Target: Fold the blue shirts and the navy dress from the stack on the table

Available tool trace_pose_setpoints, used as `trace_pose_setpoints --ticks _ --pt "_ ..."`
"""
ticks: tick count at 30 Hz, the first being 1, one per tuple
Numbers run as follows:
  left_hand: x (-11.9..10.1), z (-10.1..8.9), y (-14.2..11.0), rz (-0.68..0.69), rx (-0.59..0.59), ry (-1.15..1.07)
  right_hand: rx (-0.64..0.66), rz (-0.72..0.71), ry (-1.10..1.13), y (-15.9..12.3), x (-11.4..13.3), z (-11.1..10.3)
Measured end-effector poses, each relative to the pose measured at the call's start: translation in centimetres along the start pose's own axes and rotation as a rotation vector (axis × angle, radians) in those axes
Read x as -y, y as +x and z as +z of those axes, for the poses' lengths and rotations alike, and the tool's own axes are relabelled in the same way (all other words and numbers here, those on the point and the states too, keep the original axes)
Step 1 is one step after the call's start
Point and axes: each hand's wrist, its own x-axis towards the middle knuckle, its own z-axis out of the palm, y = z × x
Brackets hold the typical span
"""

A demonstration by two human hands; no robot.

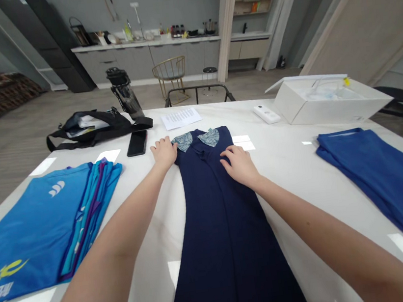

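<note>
Navy garment (225, 217), one, lying lengthwise down the middle of the white counter (293, 168); a seam or fold line runs along its centre, and two pale-blue patterned patches show at its far end. Its near end runs out of view.

Left hand (164, 152): at the far left corner of the navy garment, fingertips touching the cloth, fingers close together; cannot tell whether fabric is pinched. Right hand (239, 165): resting on the garment's right edge, a little nearer, fingers loosely bent, thumb set apart from the forefinger.

Left side of counter: stack of folded blue shirts (43, 221), the top one bearing a white emblem and a yellow mark, purple and turquoise edges showing along the side. Beyond the stack: black strap bag (104, 129), partly unzipped, pale contents visible; dark drinking bottle (128, 100), upright behind the strap; black smartphone (136, 143), flat, near the left hand.

Far edge, centre: printed sheet (181, 118), text too small to read.

Right side: small white device (267, 114); white box (325, 109), lid raised, contents indistinct; folded royal-blue garment (383, 176), well apart from the navy one.
</note>
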Motion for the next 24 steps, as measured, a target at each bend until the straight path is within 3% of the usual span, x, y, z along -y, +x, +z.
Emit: trace_pose_setpoints --ticks 3,6,11,15,19,22,24 --pt "0.2 0.2 1.3 -0.075 0.019 -0.018 -0.008 -0.047 0.024 6.5 0.7 1.6" --pt "0.6 0.6 2.2 -0.111 0.123 -0.061 0.063 -0.055 0.024 12.2 1.8 3.8" --pt "2.1 0.7 3.0 -0.113 0.176 -0.132 0.150 -0.024 0.001 18.5 3.5 6.8" --pt "3.2 0.1 3.2 -0.124 0.194 -0.279 0.201 -0.005 -0.028 20.7 3.8 8.6" --pt "3.5 -0.7 3.0 -0.158 0.096 -0.553 0.183 0.002 0.032 21.3 3.4 9.9" --pt "2.2 -2.0 2.8 -0.185 0.038 -0.823 0.109 -0.040 0.131 21.2 2.8 9.7" --pt "0.1 -3.6 2.8 -0.168 0.051 -1.027 0.043 -0.057 0.242 21.1 2.1 8.9"
